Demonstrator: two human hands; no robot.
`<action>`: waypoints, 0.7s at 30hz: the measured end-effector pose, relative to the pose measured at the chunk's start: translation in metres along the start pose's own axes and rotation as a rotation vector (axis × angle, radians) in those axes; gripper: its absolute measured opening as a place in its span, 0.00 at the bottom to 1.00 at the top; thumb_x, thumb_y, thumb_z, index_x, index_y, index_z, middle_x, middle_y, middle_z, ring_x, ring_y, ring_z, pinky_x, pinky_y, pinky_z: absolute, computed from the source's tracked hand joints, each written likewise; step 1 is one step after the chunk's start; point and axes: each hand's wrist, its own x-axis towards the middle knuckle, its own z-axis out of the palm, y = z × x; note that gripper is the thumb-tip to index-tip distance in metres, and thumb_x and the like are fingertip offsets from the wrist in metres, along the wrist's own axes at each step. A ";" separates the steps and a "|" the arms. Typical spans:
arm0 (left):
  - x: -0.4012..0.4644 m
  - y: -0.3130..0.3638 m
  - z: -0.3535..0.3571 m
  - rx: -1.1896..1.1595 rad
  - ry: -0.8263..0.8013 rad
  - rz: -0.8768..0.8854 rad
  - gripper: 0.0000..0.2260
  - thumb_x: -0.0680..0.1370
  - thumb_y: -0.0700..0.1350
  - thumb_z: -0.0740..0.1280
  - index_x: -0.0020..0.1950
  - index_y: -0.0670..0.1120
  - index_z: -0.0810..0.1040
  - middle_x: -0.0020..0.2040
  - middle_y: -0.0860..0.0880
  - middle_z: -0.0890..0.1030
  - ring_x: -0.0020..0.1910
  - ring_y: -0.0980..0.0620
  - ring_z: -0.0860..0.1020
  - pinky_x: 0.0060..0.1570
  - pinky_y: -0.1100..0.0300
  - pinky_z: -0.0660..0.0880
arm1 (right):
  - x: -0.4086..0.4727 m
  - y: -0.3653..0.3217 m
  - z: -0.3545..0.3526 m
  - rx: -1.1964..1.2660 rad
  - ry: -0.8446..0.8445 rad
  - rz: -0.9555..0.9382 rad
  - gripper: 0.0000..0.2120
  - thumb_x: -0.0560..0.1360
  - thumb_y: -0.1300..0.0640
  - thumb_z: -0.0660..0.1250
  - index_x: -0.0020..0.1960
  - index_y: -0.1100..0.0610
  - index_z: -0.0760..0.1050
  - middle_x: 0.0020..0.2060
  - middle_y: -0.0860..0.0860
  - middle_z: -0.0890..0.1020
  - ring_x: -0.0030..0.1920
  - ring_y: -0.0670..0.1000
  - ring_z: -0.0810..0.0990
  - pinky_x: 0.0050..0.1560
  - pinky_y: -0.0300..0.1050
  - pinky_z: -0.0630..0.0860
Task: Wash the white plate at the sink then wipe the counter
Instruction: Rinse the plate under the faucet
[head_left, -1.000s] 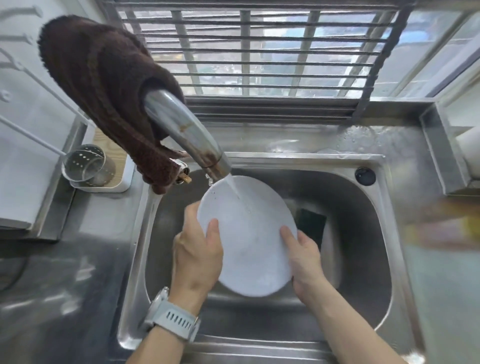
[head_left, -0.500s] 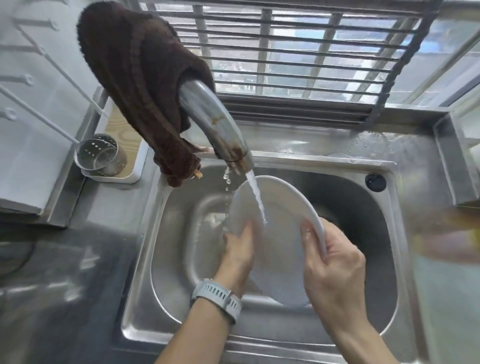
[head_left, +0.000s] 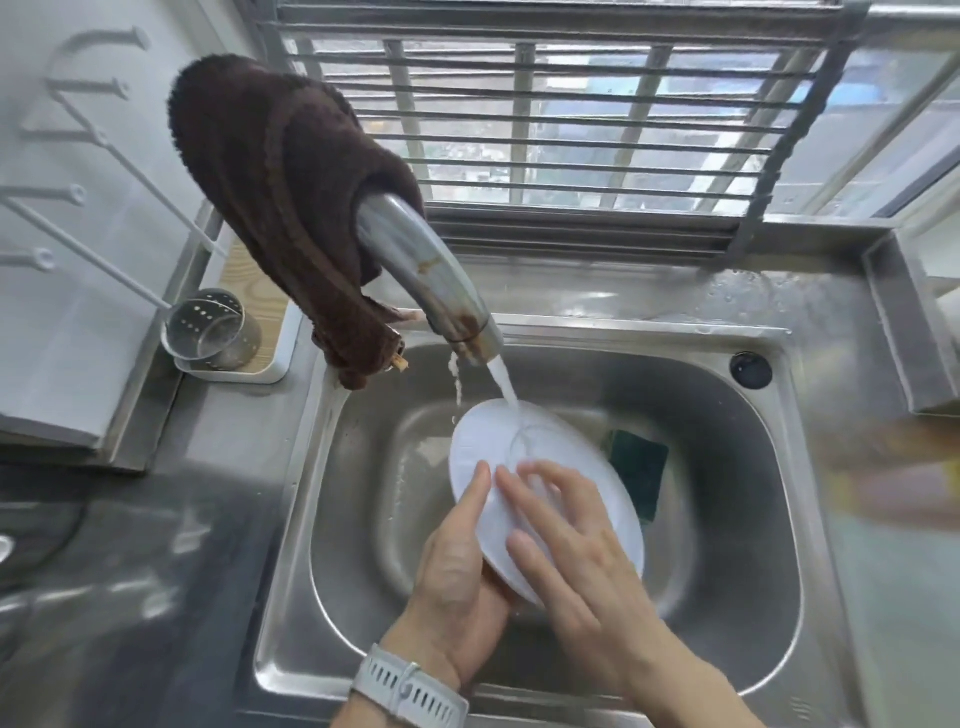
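Stainless steel runs all round this kitchen corner, with a barred window behind and one sink sunk into the table. At the centre, the left hand forms the grip: its thumb lies up the near face of the white plate and its fingers curl behind the lower rim, holding the plate on edge over the basin. The right hand lies flat on that near face, fingers straight and spread, holding nothing, apparently rubbing. One plate only; it tilts, its long axis running from about 11 o'clock down to 5 o'clock, the upper rim under the running stream from the single tap. From the left-hand grip the plate rises toward 1 o'clock, so both hands are already on it, and turning it under the water looks like the next need. One dark green sponge rests behind the plate at 3 o'clock. One brown cloth hangs over the tap at 11 o'clock, likely for wiping later. One perforated metal cup stands at 9 o'clock.
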 end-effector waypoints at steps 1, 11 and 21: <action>0.001 -0.002 0.001 0.018 -0.018 0.027 0.25 0.83 0.58 0.62 0.73 0.44 0.75 0.71 0.43 0.78 0.70 0.44 0.77 0.73 0.47 0.70 | 0.012 0.003 0.001 -0.046 -0.009 -0.014 0.26 0.83 0.41 0.50 0.80 0.43 0.58 0.78 0.41 0.57 0.80 0.48 0.54 0.78 0.52 0.57; -0.003 0.008 -0.009 0.075 0.012 0.154 0.20 0.77 0.61 0.68 0.63 0.53 0.83 0.62 0.44 0.84 0.59 0.42 0.84 0.50 0.45 0.82 | 0.061 0.039 -0.010 -0.083 0.148 0.421 0.31 0.75 0.27 0.43 0.76 0.32 0.52 0.74 0.50 0.66 0.72 0.57 0.67 0.71 0.59 0.65; 0.012 0.026 0.002 0.123 0.321 0.347 0.28 0.64 0.61 0.79 0.54 0.42 0.85 0.47 0.42 0.88 0.45 0.42 0.87 0.38 0.48 0.84 | 0.072 0.031 -0.039 0.101 0.756 0.608 0.35 0.70 0.24 0.62 0.30 0.57 0.64 0.24 0.47 0.71 0.28 0.51 0.71 0.32 0.48 0.67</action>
